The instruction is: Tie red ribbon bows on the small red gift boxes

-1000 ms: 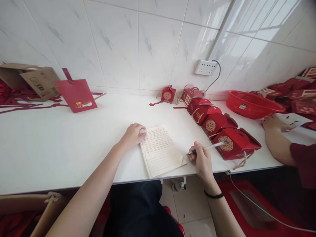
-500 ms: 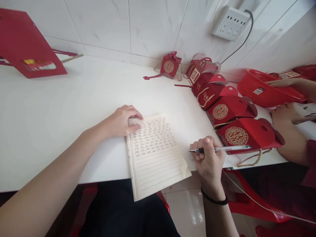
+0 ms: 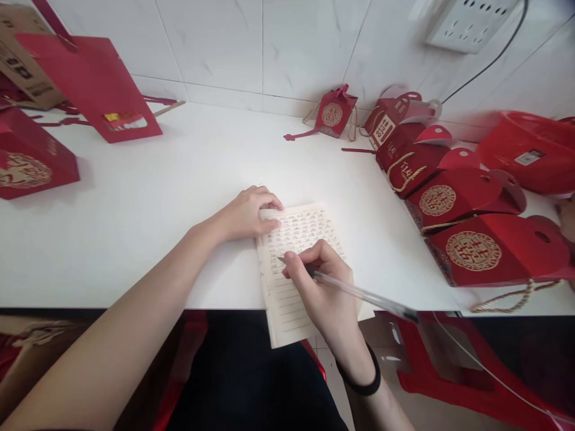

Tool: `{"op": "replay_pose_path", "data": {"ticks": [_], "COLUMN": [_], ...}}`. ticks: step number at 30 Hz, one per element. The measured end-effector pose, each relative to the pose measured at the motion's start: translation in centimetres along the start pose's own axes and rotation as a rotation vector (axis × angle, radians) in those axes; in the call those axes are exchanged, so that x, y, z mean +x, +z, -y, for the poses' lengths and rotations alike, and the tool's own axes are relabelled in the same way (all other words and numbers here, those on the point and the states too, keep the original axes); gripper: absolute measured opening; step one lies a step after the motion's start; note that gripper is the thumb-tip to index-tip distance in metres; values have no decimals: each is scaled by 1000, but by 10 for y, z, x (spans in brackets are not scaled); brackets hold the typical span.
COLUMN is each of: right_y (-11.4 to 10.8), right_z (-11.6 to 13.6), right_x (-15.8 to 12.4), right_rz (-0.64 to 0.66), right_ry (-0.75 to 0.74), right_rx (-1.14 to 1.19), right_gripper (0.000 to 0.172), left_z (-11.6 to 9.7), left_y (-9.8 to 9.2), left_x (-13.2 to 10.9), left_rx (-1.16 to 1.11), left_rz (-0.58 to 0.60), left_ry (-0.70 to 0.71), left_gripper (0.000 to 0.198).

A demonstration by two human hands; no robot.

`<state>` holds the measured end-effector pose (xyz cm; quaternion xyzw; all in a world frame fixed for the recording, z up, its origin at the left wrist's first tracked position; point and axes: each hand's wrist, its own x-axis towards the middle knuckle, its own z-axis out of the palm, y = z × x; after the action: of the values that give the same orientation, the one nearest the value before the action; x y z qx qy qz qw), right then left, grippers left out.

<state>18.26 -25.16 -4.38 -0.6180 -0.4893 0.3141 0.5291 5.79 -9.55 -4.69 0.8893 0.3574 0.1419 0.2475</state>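
A lined notebook (image 3: 291,302) lies open on the white table (image 3: 215,161), its lower end jutting past the front edge. Rows of handwritten numbers fill its upper half. My left hand (image 3: 247,214) holds down the top left corner, thumb on the page and fingers loosely curled at the upper edge. In my right hand (image 3: 326,287) is a clear-barrelled pen (image 3: 359,293), gripped between thumb and fingers. The pen's tip is over the left part of the written rows; whether it touches the paper I cannot tell. My right hand covers part of the page.
Several red gift boxes (image 3: 474,251) with gold emblems and rope handles line the right side. Behind them sits a red plastic basin (image 3: 525,149). A small red box (image 3: 332,112) stands by the wall. At left are a red bag (image 3: 103,90), another red box (image 3: 36,152) and a cardboard carton (image 3: 27,57).
My right hand has moved left with the pen, from beside the notebook onto the page. The view has turned left, bringing in the carton and left red box. My left hand stays at the corner.
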Motion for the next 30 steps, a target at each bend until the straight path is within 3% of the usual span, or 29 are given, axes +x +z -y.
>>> {"op": "replay_pose_path", "data": {"ticks": [2, 14, 30], "right_y": [7, 9, 7], "right_z": [-4, -10, -11], "right_x": [2, 3, 2], "right_rz": [61, 95, 80], "right_ry": [21, -20, 0], "right_rx": [-71, -226, -176], "right_gripper": [30, 35, 33], "left_z": [0, 0, -1], "left_y": [1, 3, 4], "left_x": [0, 0, 0], "left_rx": [-6, -45, -46], "left_rz": [0, 12, 7], "left_ry": [5, 8, 5], "left_gripper": [25, 24, 23]}}
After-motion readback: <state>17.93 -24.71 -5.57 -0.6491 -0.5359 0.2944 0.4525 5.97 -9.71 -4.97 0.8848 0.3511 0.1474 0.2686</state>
